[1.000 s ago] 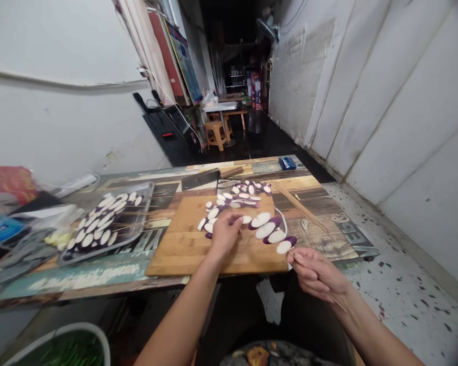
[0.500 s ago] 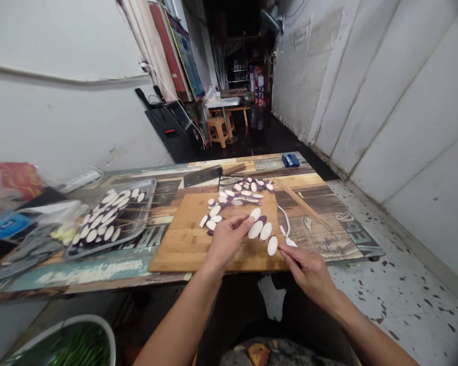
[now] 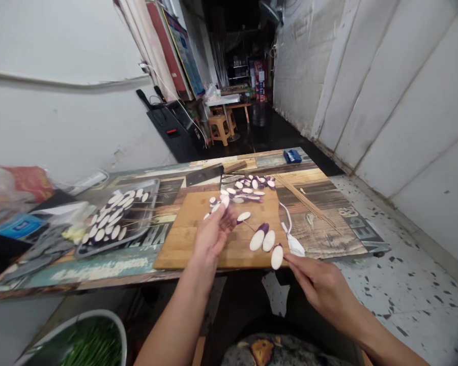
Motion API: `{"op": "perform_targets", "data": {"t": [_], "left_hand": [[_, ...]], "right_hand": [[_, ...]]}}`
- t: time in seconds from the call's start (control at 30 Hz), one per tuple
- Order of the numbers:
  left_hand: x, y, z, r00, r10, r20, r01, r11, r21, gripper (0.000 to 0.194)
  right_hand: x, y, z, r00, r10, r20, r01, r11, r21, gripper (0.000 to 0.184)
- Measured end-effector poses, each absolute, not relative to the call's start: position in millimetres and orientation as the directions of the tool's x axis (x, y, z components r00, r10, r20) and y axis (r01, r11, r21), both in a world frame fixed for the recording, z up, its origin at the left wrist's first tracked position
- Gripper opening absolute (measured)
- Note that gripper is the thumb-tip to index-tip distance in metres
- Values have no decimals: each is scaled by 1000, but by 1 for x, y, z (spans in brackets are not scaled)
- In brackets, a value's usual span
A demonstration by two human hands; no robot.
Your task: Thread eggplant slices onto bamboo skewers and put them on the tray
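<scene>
Your right hand (image 3: 322, 285) pinches the near end of a thin wooden skewer (image 3: 249, 225), thumb and fingers closed on it; purple-skinned, white-fleshed oval slices (image 3: 268, 241) sit along it above the near edge of a rectangular tan wooden cutting board (image 3: 189, 223). Your left hand (image 3: 210, 236) is over the board with its fingers curled and its thumb against a loose pale oval slice (image 3: 225, 200); you cannot tell from this view whether it is pinched. Another pale slice (image 3: 244, 217) shows by the skewer's far end. More cut slices (image 3: 248, 190) lie across the board's far part.

Beneath it all is a patchwork wood-print table (image 3: 99, 272). To your left rests a shallow grey metal tray (image 3: 139, 232) with loaded skewers (image 3: 107, 218). Beyond the board lies a dark-bladed cleaver (image 3: 204, 175); to the right are a bundle of bare wooden skewers (image 3: 309, 203) and a small blue box (image 3: 292, 156).

Around you, white walls (image 3: 61, 119) flank a dark passage with orange-brown plastic stools (image 3: 218, 129), and speckled pale flooring (image 3: 408, 284) shows at your right.
</scene>
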State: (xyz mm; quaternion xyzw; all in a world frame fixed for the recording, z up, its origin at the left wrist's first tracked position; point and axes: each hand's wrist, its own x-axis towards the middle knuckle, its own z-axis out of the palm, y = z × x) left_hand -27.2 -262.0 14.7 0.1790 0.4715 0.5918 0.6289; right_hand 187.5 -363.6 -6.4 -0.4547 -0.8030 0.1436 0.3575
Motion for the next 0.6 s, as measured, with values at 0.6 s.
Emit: {"op": "perform_targets", "data": {"t": [0.6], "left_hand": [[-22,-269,32,164,876,-453,-624,448,640,10]], "right_hand": [[185,-363,-8,-267,845,464,595,523,-610,32]]}}
